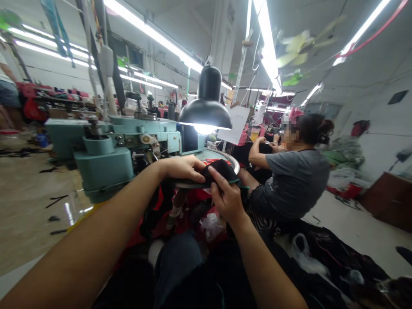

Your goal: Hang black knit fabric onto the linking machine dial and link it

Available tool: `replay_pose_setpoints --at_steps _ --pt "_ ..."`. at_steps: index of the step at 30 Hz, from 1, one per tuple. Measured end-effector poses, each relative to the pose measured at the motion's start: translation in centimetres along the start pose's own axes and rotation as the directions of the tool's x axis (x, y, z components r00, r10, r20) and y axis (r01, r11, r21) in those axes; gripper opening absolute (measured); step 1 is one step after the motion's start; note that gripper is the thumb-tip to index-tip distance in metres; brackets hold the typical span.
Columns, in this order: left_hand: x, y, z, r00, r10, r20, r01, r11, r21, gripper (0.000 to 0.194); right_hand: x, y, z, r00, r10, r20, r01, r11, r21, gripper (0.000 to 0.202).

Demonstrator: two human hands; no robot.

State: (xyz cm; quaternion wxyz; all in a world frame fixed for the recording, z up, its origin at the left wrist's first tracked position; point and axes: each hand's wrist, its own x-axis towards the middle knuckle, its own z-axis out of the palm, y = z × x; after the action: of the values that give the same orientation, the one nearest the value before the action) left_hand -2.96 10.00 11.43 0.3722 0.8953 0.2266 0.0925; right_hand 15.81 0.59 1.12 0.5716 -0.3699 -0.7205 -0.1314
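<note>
A piece of black fabric (222, 168) with a thin teal edge is held up under the lamp. My left hand (186, 167) reaches in from the left and pinches its near left side between thumb and fingers. Opposite it, my right hand (228, 197) grips the lower right of the fabric, its index finger lying along the dark surface. Just behind the fabric is the round metal rim (237, 165) of the machine's plate, with some red pieces on it. The fingertips under the fabric are hidden.
The blue-green machine (106, 165) stands at left, close to my left forearm. A lit black lamp (206, 112) hangs above the hands. A co-worker (294, 176) sits at right. Dark garments (334, 253) and a clear plastic bag (304, 257) lie at lower right.
</note>
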Motion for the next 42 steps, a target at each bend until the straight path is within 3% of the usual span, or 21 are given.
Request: replay_pose_setpoints --at_steps 4,7,11,15,17,19,22,25,28,32,42 --pt "-0.1 0.0 0.4 1.000 -0.002 -0.020 0.002 1.000 -0.022 0.033 -0.2 -0.1 -1.2 0.949 0.314 -0.039 -0.305 0.940 0.150 0.076" --pt "-0.2 0.1 0.7 0.999 0.013 -0.046 -0.014 0.999 -0.031 0.030 -0.8 0.3 -2.5 0.918 0.395 -0.041 -0.370 0.889 0.270 0.087" --pt "-0.3 0.1 0.8 0.998 0.021 -0.055 -0.024 0.998 -0.052 0.028 -1.5 0.9 -2.5 0.915 0.390 -0.100 -0.345 0.888 0.306 0.085" --pt "0.1 0.1 0.5 0.999 0.000 -0.037 -0.002 0.997 -0.072 0.026 -1.5 1.3 -0.9 0.933 0.255 -0.252 -0.240 0.967 0.090 0.065" --pt "0.5 0.2 0.4 1.000 -0.013 -0.012 0.012 0.997 -0.077 0.027 -1.1 1.2 -0.4 0.970 0.113 -0.214 -0.121 0.992 -0.023 0.055" --pt "0.7 0.3 0.3 1.000 -0.025 0.012 0.026 0.996 -0.084 0.031 -0.7 0.9 -0.2 0.990 0.043 -0.134 -0.048 0.998 -0.032 0.054" --pt "0.8 0.3 0.5 1.000 -0.030 0.011 0.031 0.993 -0.116 0.032 -0.3 0.6 -0.9 0.979 0.176 -0.100 -0.165 0.980 0.110 0.066" --pt "0.6 0.1 0.8 0.999 -0.021 -0.024 0.017 0.989 -0.146 0.033 -0.4 0.5 -2.3 0.914 0.405 -0.020 -0.380 0.874 0.303 0.081" --pt "0.5 -0.1 1.0 0.999 -0.018 -0.039 0.012 0.987 -0.163 0.032 -0.9 0.3 -3.7 0.857 0.515 0.031 -0.478 0.771 0.421 0.092" --pt "0.6 0.0 1.0 0.999 -0.009 -0.045 0.001 0.983 -0.183 0.030 -1.4 0.1 -4.4 0.850 0.527 -0.004 -0.465 0.753 0.465 0.092" --pt "0.5 -0.3 1.0 0.995 -0.016 -0.102 -0.003 0.984 -0.177 0.031 -1.0 0.8 -2.8 0.871 0.481 -0.104 -0.411 0.827 0.385 0.080"
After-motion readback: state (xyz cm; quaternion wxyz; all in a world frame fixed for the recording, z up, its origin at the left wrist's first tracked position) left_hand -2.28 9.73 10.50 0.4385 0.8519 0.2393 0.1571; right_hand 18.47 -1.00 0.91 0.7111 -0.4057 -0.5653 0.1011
